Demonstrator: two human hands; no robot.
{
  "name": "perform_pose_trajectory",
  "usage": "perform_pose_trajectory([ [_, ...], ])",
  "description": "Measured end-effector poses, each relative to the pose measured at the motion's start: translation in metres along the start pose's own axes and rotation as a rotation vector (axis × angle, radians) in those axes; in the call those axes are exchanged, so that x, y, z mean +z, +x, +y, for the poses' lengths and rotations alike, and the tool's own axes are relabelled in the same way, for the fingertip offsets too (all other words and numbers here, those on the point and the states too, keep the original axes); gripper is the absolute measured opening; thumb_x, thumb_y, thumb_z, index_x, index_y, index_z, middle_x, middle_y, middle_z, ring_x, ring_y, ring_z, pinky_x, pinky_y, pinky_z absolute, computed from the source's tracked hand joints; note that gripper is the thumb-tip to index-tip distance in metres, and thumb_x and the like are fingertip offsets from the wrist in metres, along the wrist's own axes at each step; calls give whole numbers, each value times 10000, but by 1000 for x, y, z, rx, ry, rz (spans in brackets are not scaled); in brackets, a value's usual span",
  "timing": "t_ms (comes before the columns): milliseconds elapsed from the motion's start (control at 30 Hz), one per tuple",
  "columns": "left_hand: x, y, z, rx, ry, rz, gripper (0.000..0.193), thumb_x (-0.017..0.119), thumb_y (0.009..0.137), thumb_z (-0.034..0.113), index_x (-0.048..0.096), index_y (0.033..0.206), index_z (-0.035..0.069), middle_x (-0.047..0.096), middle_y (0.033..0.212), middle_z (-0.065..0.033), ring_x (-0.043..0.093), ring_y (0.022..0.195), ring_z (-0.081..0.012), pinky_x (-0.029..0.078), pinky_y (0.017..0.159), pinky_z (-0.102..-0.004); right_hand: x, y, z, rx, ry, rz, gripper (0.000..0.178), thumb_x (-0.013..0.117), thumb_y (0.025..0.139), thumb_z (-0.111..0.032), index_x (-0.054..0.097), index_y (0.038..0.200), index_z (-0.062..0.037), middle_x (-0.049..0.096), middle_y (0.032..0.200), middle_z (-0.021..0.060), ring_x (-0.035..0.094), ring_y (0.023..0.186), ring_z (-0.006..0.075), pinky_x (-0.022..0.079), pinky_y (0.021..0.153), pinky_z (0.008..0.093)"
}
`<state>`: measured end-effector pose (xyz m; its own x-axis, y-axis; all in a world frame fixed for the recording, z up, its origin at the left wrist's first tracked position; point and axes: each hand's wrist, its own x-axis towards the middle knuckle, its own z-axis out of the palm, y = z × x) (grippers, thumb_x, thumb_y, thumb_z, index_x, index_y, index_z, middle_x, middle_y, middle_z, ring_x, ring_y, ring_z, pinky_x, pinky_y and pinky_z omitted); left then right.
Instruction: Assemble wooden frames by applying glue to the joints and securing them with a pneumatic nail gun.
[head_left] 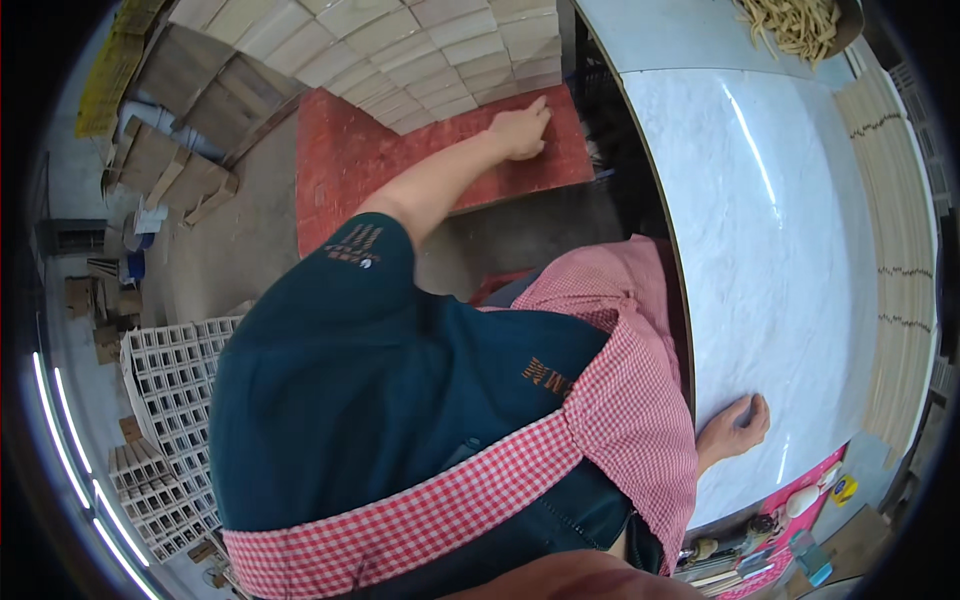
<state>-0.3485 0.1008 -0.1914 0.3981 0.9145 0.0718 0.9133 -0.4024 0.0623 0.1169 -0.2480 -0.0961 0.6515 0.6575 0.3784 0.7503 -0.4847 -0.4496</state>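
Note:
My left arm reaches out to the red board (350, 170), toward several stacked rows of cream rectangular blocks (430, 60). Over the board, close to the foot of the stack, is my left hand (522, 132), its fingers stretched and nothing visible in them. Whether the fingertips touch the board I cannot tell. My right hand (735, 425) rests on the glossy white marbled tabletop (770, 250) near its lower end. Its fingers curl loosely, apart from the thumb, and hold nothing I can see.
A bowl of pale, thin stick-like pieces (795, 25) stands at the table's far end. Long pale strips (885, 270) line the table's right side. Small tools and bottles lie on a pink cloth (800, 495). Gridded white racks (180, 420) stand at left.

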Motion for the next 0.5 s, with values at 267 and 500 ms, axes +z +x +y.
perform_pose_trajectory([
  [267,69,68,-49,-4,280,-592,529,581,878,151,514,1395,58,355,1584,-182,662,1075,-405,567,841,-483,-4,-1,-4,-10,-72,-1,231,639,956,-111,675,1169,-29,661,1164,120,585,1095,276,460,996,377],
  [500,39,46,-50,-131,155,-262,516,597,864,154,518,1366,69,279,1619,-213,657,1075,-420,559,855,-483,2,2,-8,-30,-86,24,210,636,941,-60,673,1145,-27,665,1141,115,591,1069,278,473,955,375],
])
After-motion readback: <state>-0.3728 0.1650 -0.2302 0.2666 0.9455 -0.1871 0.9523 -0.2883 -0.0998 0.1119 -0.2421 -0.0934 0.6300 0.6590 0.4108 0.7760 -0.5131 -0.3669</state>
